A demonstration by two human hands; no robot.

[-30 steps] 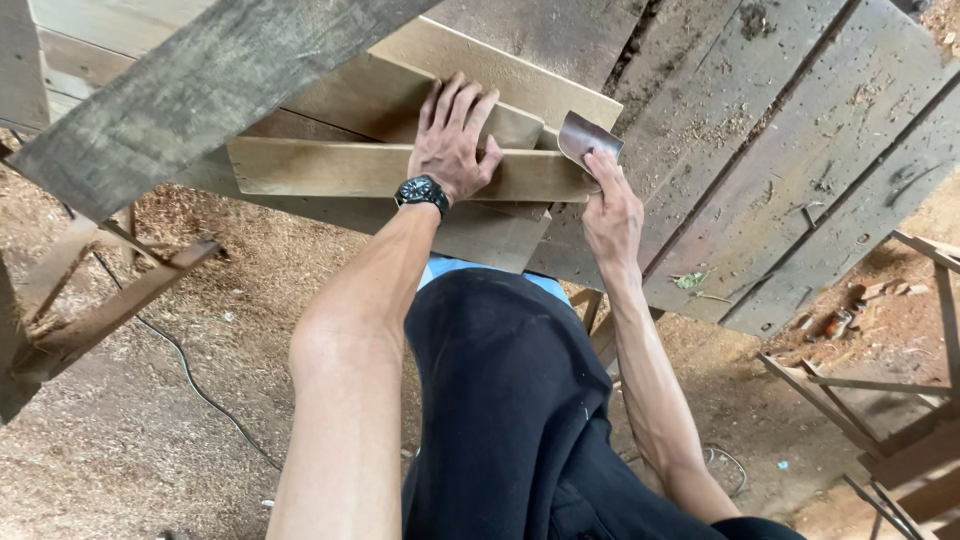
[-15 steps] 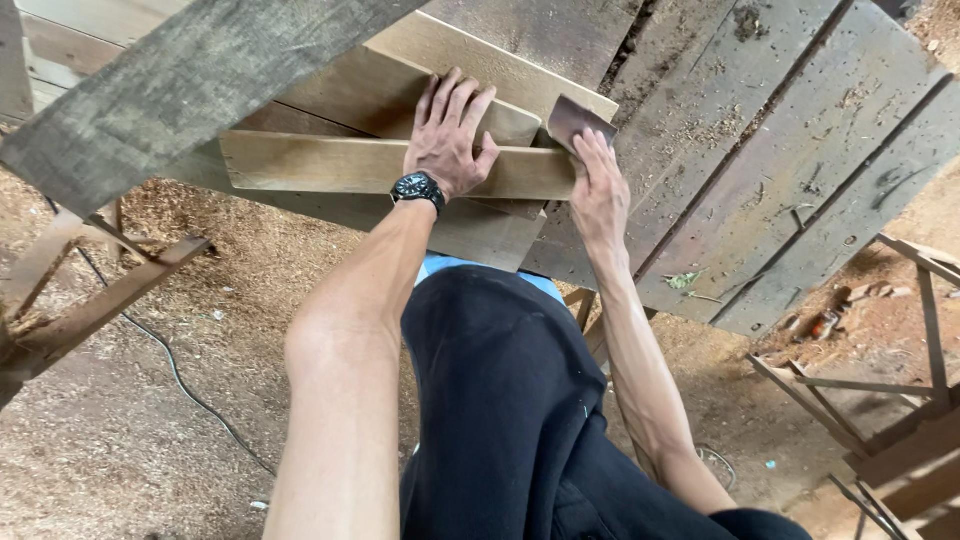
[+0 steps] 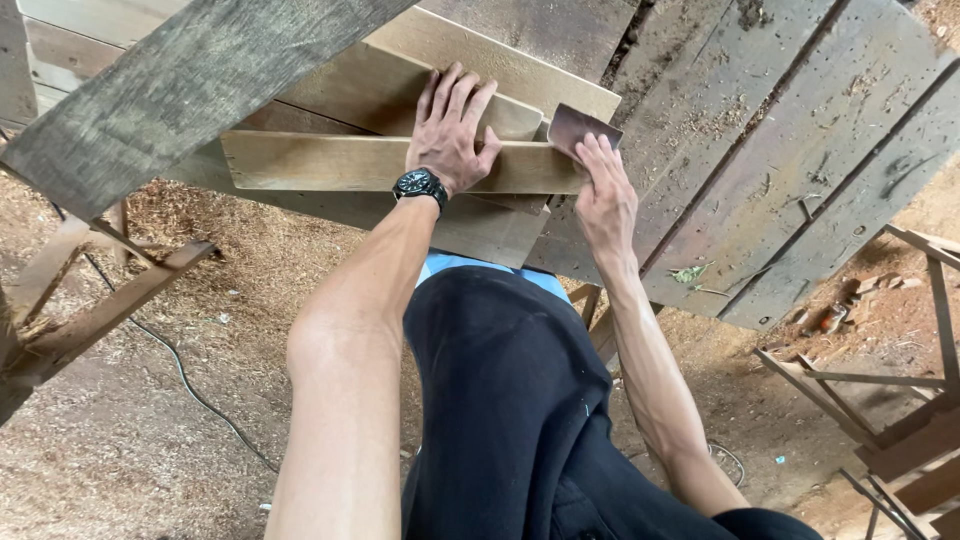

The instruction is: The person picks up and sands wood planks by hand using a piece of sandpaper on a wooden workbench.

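Presently, both of my hands are on the work. My left hand (image 3: 452,135) lies flat and fully spread, five fingers fanned out, palm pressing down on one narrow pale board (image 3: 330,162) that lies across the worktable (image 3: 800,150). It grips nothing; it only bears down. One black wristwatch (image 3: 420,184) sits on that wrist, dial facing up.

My right hand (image 3: 603,195) is at the right end of the same board, fingers nearly straight, holding one small sheet of brown sandpaper (image 3: 578,125) against the board's end. The fingertips lie over the sheet's lower edge; the thumb's place I cannot tell from this angle.

Count of timber under the hands: the narrow pale board on top, one wider pale plank (image 3: 400,80) directly beneath and behind it, and a further pale piece (image 3: 500,232) showing below the front edge. One grey weathered plank (image 3: 190,90) crosses the upper left corner, above the rest.

The worktable is made of rough grey boards with gaps between them, dusted with sawdust. One green leaf scrap (image 3: 690,272) lies on it, right of my right forearm.

Below, the ground is covered in sawdust (image 3: 130,470). One dark cable (image 3: 180,375) runs across it on the left. Wooden frames stand at both sides: one at left (image 3: 90,310), one at right (image 3: 900,420).
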